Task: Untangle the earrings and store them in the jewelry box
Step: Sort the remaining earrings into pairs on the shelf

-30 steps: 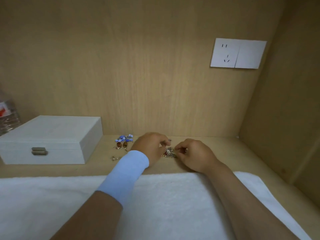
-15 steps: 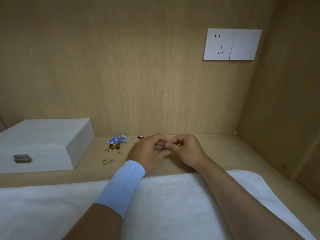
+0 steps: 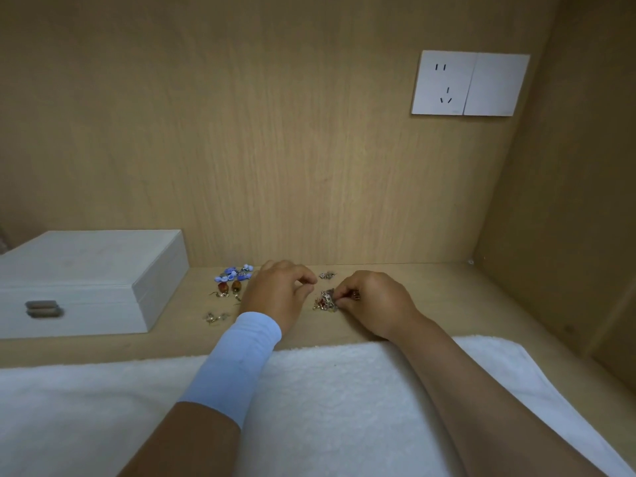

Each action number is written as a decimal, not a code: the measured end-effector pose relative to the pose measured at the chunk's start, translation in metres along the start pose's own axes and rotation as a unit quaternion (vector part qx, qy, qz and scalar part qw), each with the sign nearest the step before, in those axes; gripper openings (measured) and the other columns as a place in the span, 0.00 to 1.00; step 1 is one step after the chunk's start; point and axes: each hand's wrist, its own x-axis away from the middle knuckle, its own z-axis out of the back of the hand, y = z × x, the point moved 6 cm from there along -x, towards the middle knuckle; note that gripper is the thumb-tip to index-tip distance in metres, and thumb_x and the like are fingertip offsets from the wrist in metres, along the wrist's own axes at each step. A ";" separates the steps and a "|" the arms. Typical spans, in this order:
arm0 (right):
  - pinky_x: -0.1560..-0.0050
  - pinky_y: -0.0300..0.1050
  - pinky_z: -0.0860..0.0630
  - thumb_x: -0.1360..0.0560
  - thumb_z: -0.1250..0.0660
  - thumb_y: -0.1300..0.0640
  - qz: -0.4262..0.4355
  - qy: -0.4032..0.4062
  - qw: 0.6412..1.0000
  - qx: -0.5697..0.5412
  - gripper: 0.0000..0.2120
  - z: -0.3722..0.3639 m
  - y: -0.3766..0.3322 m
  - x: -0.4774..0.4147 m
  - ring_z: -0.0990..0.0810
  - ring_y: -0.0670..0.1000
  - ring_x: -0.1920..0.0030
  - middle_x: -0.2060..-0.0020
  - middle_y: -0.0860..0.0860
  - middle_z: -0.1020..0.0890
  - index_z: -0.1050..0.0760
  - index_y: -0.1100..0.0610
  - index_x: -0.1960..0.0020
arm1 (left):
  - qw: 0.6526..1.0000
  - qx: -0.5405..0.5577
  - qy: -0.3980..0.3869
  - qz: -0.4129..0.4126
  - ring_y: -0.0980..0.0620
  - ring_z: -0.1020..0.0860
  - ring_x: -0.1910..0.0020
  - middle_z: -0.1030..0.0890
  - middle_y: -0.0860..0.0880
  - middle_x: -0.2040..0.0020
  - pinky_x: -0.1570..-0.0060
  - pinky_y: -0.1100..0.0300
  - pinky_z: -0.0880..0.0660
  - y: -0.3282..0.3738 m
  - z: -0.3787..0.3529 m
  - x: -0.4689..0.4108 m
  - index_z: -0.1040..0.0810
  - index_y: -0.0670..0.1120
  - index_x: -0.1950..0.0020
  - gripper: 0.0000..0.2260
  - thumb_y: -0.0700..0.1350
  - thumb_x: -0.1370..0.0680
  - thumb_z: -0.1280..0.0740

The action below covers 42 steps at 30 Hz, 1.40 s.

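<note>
A tangled clump of silver and red earrings (image 3: 324, 301) lies on the wooden shelf (image 3: 447, 297). My right hand (image 3: 375, 301) pinches its right edge. My left hand (image 3: 278, 294) rests just left of the clump, fingers loosely curled, with nothing visible between them. A small silver earring (image 3: 327, 275) lies alone behind the clump. Sorted pairs lie further left: blue earrings (image 3: 234, 273), brown bead earrings (image 3: 229, 288) and small silver earrings (image 3: 215, 317). The white jewelry box (image 3: 89, 280) stands shut at the far left, clasp facing me.
A white fleecy towel (image 3: 327, 390) covers the near part of the surface under both forearms. A wooden back wall with a white socket plate (image 3: 469, 83) rises behind the shelf. A wooden side wall (image 3: 568, 201) closes off the right.
My hands were together on the clump; now my left hand has drawn back to the left. The small silver earring lies behind the clump. The view has shifted slightly.
</note>
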 end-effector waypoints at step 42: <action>0.47 0.41 0.25 0.23 0.31 0.56 -0.019 0.067 0.963 -0.259 0.06 0.016 -0.001 -0.011 0.19 0.43 0.52 0.57 0.45 0.15 0.21 0.51 0.58 | 0.994 0.076 -0.051 0.062 0.62 0.26 0.63 0.25 0.61 0.65 0.60 0.66 0.31 -0.005 0.019 -0.003 0.19 0.53 0.57 0.03 0.48 0.23 0.32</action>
